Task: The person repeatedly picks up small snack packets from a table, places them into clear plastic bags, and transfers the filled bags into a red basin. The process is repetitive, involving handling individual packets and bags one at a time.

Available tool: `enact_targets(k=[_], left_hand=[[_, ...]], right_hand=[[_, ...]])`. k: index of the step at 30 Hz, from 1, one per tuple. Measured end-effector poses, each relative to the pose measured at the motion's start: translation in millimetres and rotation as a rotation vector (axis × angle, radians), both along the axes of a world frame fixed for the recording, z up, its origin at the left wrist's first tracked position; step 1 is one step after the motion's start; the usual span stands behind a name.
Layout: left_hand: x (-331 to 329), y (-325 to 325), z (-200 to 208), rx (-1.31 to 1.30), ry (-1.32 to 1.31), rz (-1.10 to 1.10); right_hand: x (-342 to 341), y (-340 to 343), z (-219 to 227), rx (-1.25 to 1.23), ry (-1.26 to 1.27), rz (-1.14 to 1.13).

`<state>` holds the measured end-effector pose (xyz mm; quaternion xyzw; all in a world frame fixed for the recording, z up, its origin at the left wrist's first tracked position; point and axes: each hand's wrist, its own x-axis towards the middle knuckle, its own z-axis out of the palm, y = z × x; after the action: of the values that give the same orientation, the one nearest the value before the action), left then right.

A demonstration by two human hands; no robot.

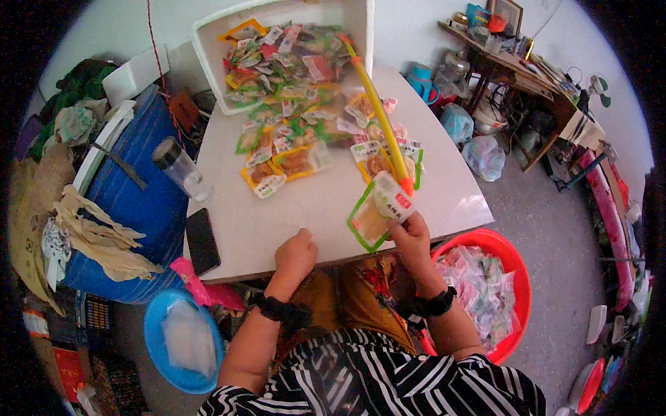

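Observation:
My right hand (pixel 414 251) pinches the lower right corner of a flat snack packet (pixel 374 215) with a green border, held over the table's front edge. The orange lower end of a long yellow rod (pixel 380 111) meets or overlaps the packet's top; I cannot tell whether they touch. The rod slants away toward the far pile. My left hand (pixel 296 253) is closed in a loose fist at the front edge, with nothing showing in it. Beyond lie several yellow-edged and green-edged snack packets (pixel 302 161). More packets spill from a tipped white foam box (pixel 210 66).
On the white table (pixel 333 208) lie a black phone (pixel 202 241) and a clear bottle (pixel 182 168) with a dark cap. A red tub (pixel 525 277) of packets stands below right, a blue basin (pixel 154 315) below left. A blue barrel (pixel 142 197) stands left of the table.

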<state>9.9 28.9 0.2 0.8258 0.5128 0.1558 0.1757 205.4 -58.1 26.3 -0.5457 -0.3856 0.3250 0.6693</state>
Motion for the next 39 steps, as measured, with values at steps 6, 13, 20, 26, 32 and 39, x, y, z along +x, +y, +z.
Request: enact_targets(k=[6,13,20,26,32,39], left_hand=[[14,2,-8,-0.061,-0.058,-0.013],[19,1,-6,-0.099,-0.089,-0.013],[26,-9,-5,-0.054,-0.159,-0.037],[24,-12,0,-0.06,-0.096,-0.045],[23,-11,-8,-0.025,-0.146,-0.074],[19,-11,-9,0.008,-0.273,-0.05]], right_hand=[[-13,1,-25,0.017,0.552,0.061],[-20,8,-45,-0.027,0.495,0.079],[-44,17,-47,-0.102,0.527,0.135],[12,22,-33,-0.325,0.641,0.388],[35,37,-55,-0.293,0.56,0.379],[1,0,-42,-0.381,0.567,0.427]])
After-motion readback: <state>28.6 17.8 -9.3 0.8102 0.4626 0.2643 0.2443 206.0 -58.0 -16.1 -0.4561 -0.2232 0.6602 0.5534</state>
